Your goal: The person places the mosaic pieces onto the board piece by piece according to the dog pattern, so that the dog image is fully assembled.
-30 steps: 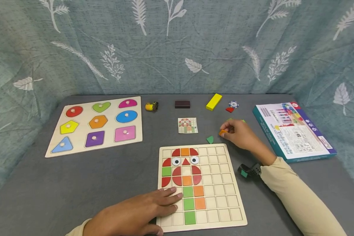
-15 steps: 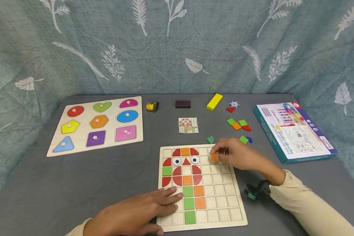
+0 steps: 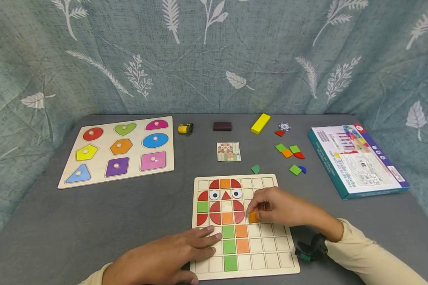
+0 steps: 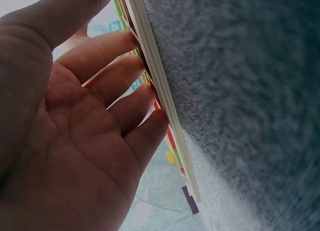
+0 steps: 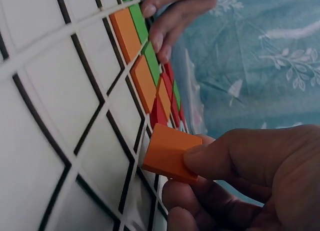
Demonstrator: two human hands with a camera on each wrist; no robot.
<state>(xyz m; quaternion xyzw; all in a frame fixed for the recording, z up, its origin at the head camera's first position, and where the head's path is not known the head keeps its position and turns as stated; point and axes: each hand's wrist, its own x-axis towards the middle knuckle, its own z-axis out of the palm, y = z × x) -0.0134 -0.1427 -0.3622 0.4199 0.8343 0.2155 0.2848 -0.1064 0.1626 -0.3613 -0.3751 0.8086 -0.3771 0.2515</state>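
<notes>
A wooden grid board (image 3: 267, 253) lies at the table's front with red, orange and green tiles laid in it as a figure. My right hand (image 3: 267, 208) pinches an orange square tile (image 3: 253, 217) (image 5: 170, 152) just above the board, beside the red pieces in the grid's middle rows. The tile is tilted, one edge near an empty cell. My left hand (image 3: 171, 253) lies flat with straight fingers (image 4: 120, 86) on the board's left front corner (image 4: 165, 106).
Loose green, orange, red and blue tiles (image 3: 290, 152) lie behind the board, with a pattern card (image 3: 228, 151). A shape puzzle board (image 3: 119, 148) lies at left and a game box (image 3: 356, 158) at right. A yellow block (image 3: 260, 123), dark block (image 3: 222, 126) and chip (image 3: 284, 126) sit at the back.
My right hand lifted the orange tile from the loose pile and carried it toward me, over the board to its middle rows. The left hand stayed in place.
</notes>
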